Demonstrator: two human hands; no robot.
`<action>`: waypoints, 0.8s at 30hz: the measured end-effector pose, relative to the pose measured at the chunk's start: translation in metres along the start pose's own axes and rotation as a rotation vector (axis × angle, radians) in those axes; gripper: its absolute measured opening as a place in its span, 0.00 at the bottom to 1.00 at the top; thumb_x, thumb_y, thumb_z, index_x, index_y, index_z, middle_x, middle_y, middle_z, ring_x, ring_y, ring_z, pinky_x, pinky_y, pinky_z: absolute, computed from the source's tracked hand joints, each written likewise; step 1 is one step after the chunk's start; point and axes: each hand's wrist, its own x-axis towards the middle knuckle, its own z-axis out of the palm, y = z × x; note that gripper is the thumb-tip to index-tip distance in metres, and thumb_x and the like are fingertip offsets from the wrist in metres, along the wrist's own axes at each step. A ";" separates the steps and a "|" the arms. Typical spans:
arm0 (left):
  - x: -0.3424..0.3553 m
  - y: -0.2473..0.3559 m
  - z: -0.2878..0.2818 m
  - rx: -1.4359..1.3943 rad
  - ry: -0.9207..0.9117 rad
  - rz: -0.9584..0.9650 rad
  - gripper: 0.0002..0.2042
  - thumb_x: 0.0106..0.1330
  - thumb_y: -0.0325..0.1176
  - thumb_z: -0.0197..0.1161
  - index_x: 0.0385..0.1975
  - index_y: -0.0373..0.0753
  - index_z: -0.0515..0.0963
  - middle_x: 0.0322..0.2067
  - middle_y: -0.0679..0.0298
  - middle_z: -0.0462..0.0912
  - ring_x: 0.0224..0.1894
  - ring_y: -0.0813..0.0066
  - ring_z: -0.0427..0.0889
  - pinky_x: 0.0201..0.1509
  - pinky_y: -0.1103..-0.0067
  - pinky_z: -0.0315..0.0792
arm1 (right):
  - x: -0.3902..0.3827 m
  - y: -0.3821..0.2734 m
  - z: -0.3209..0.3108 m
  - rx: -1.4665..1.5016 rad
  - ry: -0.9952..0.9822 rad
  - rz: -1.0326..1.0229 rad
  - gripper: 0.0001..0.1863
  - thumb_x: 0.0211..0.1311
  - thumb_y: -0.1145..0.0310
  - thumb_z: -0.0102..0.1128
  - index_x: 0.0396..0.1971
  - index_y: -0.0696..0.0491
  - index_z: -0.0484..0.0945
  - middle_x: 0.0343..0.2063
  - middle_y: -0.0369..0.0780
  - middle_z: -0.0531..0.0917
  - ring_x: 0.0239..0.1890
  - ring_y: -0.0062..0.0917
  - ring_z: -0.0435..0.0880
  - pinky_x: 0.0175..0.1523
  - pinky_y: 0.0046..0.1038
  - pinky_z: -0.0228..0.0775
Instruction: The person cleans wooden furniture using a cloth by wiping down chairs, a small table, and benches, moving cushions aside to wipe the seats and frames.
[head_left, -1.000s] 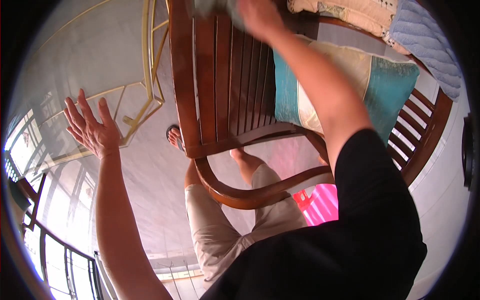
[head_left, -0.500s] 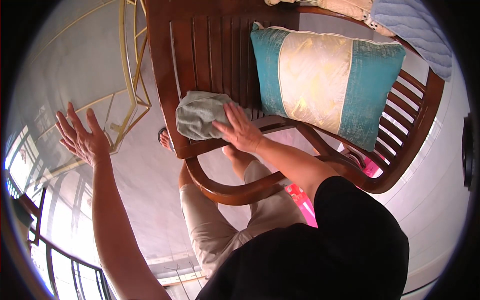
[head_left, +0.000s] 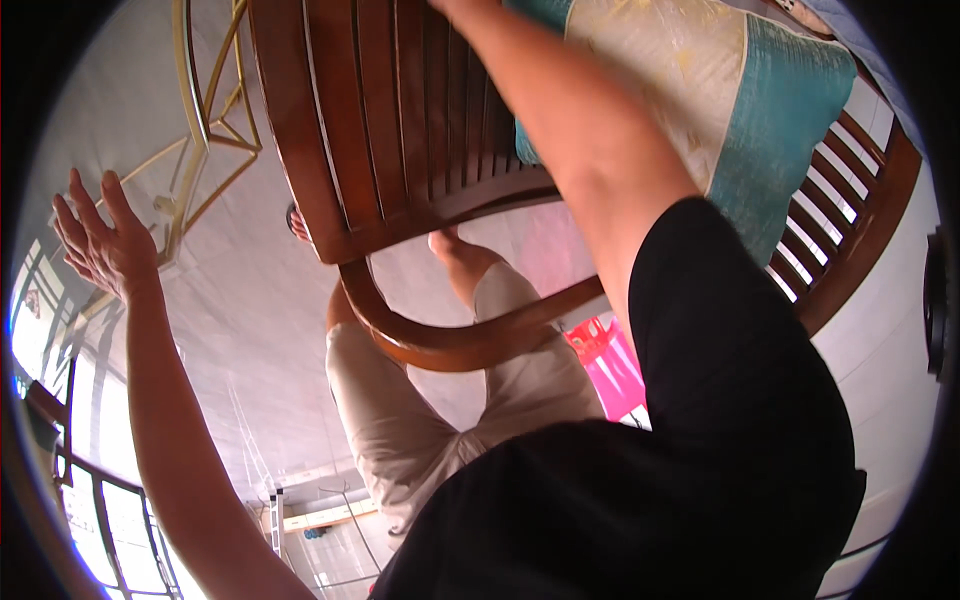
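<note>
My left hand [head_left: 107, 238] is held up in the air at the left, fingers spread, with nothing in it. It is near the gold metal frame but I cannot tell whether it touches. My right forearm [head_left: 560, 110] stretches up across the dark brown slatted wooden bench [head_left: 345, 120], and the hand itself lies past the upper edge of the picture. What that hand holds or touches is hidden. Beneath and beside the forearm sits a teal and cream cushion [head_left: 790, 110]. The grey-green cloth seen earlier does not show.
The bench's curved wooden armrest [head_left: 450, 350] stands in front of my legs. A gold metal frame with a glass top [head_left: 190, 130] is at the upper left. Bright pink and red plastic [head_left: 610, 375] shows below the armrest. A blue quilted cover [head_left: 860, 35] is at the upper right.
My right hand has moved forward along the slats and out of the picture, and the grey-green cloth no longer shows. My left hand stays raised and spread, while the whole view has shifted.
</note>
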 end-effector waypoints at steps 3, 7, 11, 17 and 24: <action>-0.004 -0.006 -0.001 0.017 -0.009 -0.020 0.34 0.74 0.70 0.45 0.75 0.63 0.66 0.78 0.60 0.58 0.81 0.59 0.51 0.80 0.54 0.43 | -0.136 -0.057 -0.105 0.038 -0.614 0.323 0.32 0.71 0.56 0.58 0.69 0.53 0.65 0.70 0.64 0.61 0.71 0.63 0.62 0.74 0.53 0.58; -0.003 -0.008 0.001 -0.026 0.000 -0.034 0.34 0.72 0.73 0.43 0.75 0.66 0.65 0.78 0.61 0.56 0.81 0.59 0.48 0.81 0.52 0.36 | -0.247 -0.097 -0.223 -0.082 -1.011 0.696 0.41 0.70 0.55 0.61 0.76 0.54 0.54 0.68 0.69 0.57 0.70 0.70 0.57 0.74 0.59 0.54; 0.000 0.002 0.007 -0.069 0.002 -0.031 0.36 0.69 0.76 0.44 0.74 0.67 0.65 0.78 0.59 0.56 0.81 0.57 0.48 0.81 0.51 0.35 | -0.256 -0.120 -0.197 -0.247 -0.771 1.344 0.37 0.75 0.55 0.52 0.74 0.58 0.51 0.67 0.73 0.55 0.73 0.68 0.54 0.75 0.57 0.54; -0.004 0.005 0.004 -0.084 -0.029 -0.081 0.37 0.68 0.76 0.45 0.74 0.66 0.64 0.79 0.58 0.55 0.82 0.56 0.46 0.81 0.49 0.36 | -0.222 -0.218 -0.174 -0.194 -0.715 1.879 0.34 0.75 0.57 0.54 0.68 0.65 0.59 0.64 0.62 0.73 0.68 0.54 0.72 0.70 0.47 0.67; -0.001 0.002 0.006 -0.114 -0.019 -0.078 0.38 0.67 0.77 0.45 0.74 0.67 0.64 0.78 0.59 0.56 0.81 0.54 0.47 0.81 0.49 0.36 | -0.203 -0.285 -0.168 -0.080 -1.109 1.425 0.32 0.68 0.51 0.60 0.53 0.68 0.68 0.49 0.59 0.79 0.52 0.57 0.81 0.56 0.51 0.76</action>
